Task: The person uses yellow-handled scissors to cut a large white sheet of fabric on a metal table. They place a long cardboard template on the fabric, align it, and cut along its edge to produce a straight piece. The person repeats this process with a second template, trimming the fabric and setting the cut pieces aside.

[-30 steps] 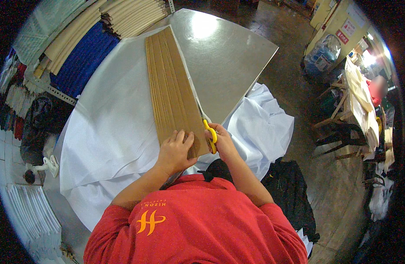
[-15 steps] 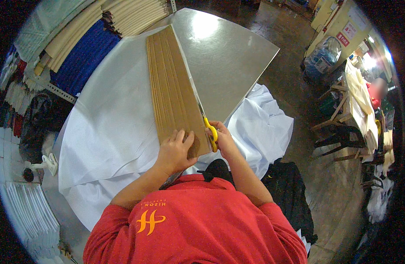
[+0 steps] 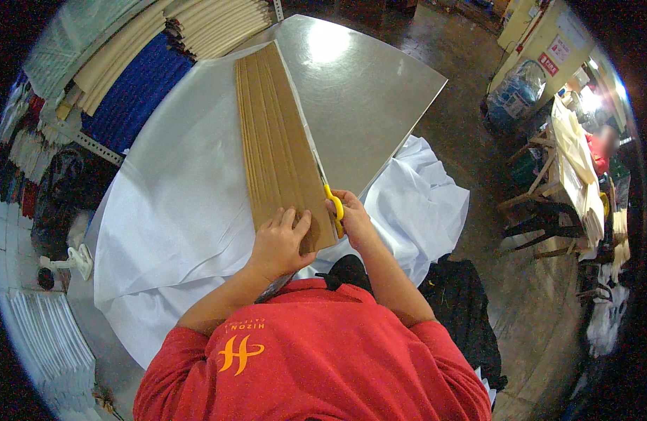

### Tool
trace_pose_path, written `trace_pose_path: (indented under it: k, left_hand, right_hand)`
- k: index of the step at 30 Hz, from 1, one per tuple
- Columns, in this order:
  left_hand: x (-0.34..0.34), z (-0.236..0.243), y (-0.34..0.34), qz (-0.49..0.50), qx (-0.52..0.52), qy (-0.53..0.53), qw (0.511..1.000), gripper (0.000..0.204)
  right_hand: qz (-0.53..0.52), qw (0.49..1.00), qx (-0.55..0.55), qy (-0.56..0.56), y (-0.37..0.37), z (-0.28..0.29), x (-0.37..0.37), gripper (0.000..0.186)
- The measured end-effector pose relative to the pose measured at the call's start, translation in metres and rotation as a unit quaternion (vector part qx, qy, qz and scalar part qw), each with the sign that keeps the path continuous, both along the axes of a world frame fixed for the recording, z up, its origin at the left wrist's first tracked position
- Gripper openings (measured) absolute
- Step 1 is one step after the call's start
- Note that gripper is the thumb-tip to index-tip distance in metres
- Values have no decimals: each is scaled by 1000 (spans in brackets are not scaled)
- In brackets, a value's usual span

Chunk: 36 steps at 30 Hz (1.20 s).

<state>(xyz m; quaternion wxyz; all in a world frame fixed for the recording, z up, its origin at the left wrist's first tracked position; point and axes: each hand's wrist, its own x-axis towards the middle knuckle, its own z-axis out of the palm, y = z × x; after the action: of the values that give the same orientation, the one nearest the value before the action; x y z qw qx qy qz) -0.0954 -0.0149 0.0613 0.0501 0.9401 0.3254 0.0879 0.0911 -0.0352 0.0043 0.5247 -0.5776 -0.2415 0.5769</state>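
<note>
A long strip of ribbed brown cardboard (image 3: 273,140) lies lengthwise over white cloth (image 3: 176,182) on a metal-topped table (image 3: 365,98). Flat on the cardboard's near end rests my left hand (image 3: 281,242), fingers spread and holding it down. Yellow-handled scissors (image 3: 337,205) are gripped in my right hand (image 3: 353,219) at the right edge of the cardboard. Their blades point away from me along that edge, where a white fabric border shows. The blade tips are too small to make out.
More white cloth (image 3: 414,203) hangs bunched off the table's right side. Folded blue fabric (image 3: 137,91) and cream fabric (image 3: 221,24) are stacked at the far left. A black garment (image 3: 464,309) lies at right. Beyond, a person in red sits by a cloth-covered table (image 3: 572,161).
My right hand and the scissors have shifted slightly left, closer against the cardboard edge, and the yellow handles look turned more edge-on. My left hand stays in place.
</note>
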Motion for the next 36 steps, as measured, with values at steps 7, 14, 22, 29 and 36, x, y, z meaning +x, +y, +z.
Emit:
trace_pose_path:
  k: [7,14,22,29,36]
  left_hand:
    - [-1,-2,0,-1,-9,10,1000,72]
    - [1,0,0,3,-22,14,1000,73]
    - [0,1,1,0,-3,15,1000,72]
    - [-3,-2,2,4,6,3,1000,73]
    - [-4,-3,0,4,3,-20,1000,74]
  right_hand:
    - [29,999,-5,-16,-4,6,3,46]
    - [5,999,35,-28,6,9,2,50]
    - [-9,1000,4,-27,22,6,5,47]
    - [39,999,-25,0,11,16,12,49]
    - [26,1000,-1,0,9,12,7,46]
